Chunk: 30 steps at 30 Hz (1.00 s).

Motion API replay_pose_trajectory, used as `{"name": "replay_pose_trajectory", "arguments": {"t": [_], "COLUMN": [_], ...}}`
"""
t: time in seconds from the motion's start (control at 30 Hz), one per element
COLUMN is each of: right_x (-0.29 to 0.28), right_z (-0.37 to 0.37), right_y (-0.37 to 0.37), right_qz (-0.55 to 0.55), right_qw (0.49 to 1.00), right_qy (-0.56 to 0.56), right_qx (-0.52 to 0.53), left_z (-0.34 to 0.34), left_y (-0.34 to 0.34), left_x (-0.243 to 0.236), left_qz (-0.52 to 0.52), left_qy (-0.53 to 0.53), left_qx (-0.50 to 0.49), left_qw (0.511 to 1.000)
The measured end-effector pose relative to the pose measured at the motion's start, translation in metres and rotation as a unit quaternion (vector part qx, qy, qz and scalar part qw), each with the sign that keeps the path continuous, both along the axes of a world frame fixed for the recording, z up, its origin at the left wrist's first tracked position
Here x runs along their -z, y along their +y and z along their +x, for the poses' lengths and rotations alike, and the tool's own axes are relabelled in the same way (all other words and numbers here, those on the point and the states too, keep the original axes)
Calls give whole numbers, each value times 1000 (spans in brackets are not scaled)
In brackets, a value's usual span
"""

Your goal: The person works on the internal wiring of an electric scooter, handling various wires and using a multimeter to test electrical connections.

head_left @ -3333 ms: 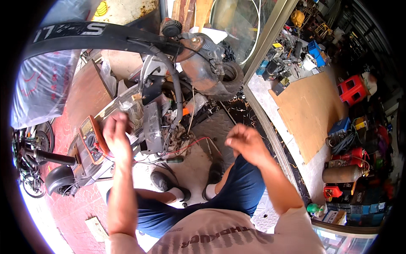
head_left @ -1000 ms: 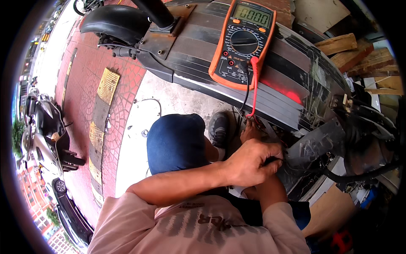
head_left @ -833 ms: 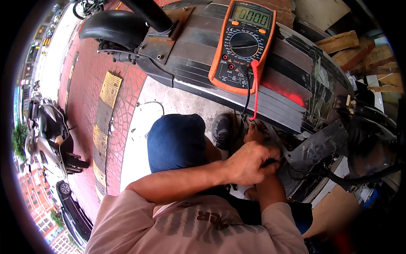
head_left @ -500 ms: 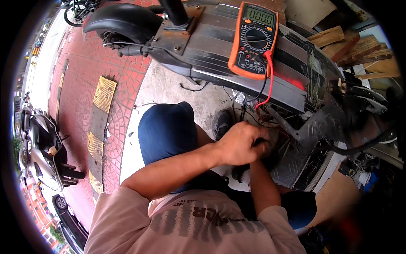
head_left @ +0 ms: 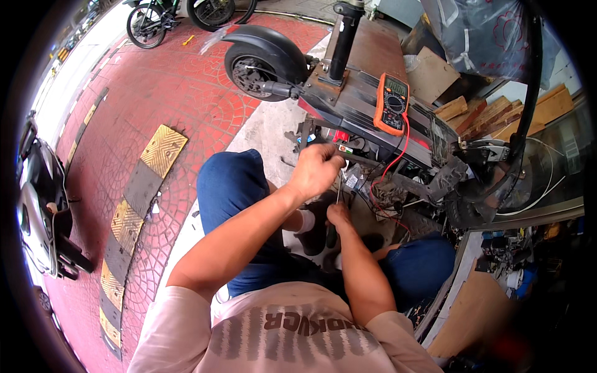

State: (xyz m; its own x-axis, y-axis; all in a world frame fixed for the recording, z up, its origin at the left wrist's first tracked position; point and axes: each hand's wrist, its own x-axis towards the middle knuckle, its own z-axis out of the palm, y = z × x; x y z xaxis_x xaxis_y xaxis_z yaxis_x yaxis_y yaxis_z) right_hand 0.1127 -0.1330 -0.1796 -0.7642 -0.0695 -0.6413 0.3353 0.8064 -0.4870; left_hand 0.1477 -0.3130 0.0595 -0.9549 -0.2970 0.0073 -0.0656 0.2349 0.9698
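Observation:
My left hand (head_left: 317, 169) is closed in a pinch below the scooter's side; what sits between its fingertips is hidden or too small to name. Lower and to the right, my right hand (head_left: 339, 216) grips a screwdriver-like tool (head_left: 331, 236), its dark handle pointing down and a thin metal shaft rising toward my left hand. An orange-cased multimeter (head_left: 392, 102) lies on the deck of an electric scooter (head_left: 351, 107). From it a red test lead (head_left: 398, 160) runs down to exposed wires (head_left: 376, 189) beneath the deck.
The scooter's rear wheel (head_left: 256, 68) is at the upper left of its deck. Wood pieces (head_left: 497, 115) and a plastic-wrapped bundle (head_left: 476, 37) lie beyond it. A parked motorcycle (head_left: 46, 211) stands at left, past a yellow-black ramp strip (head_left: 142, 180). My shoes (head_left: 316, 233) are beneath my hands.
My view has shifted back, so the scooter and multimeter look smaller. My hands, crossed over each other before, are now apart, with the left farther up and left and the tool showing in the right.

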Motion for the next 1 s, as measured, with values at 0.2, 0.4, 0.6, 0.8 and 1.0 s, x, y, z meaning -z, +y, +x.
{"name": "replay_pose_trajectory", "arguments": {"t": [0.2,0.4,0.6,0.8,1.0], "right_x": [-106,-229,-280,-294,-306], "right_z": [9,-17,-60,-77,-95], "right_y": [-38,-48,-28,-31,-51], "right_qz": [-335,-302,-233,-172,-37], "right_qw": [936,919,900,935,946], "right_qy": [15,252,355,287,278], "right_qx": [104,-38,-101,-118,-160], "left_z": [-2,-28,-60,-76,-71], "left_y": [-40,-67,-36,-14,-37], "left_x": [-29,-24,-18,9,-12], "left_qz": [122,211,345,296,357], "left_qy": [-24,-85,-124,-28,-122], "left_qx": [-29,-42,29,-3,6], "left_qw": [992,973,930,955,926]}}
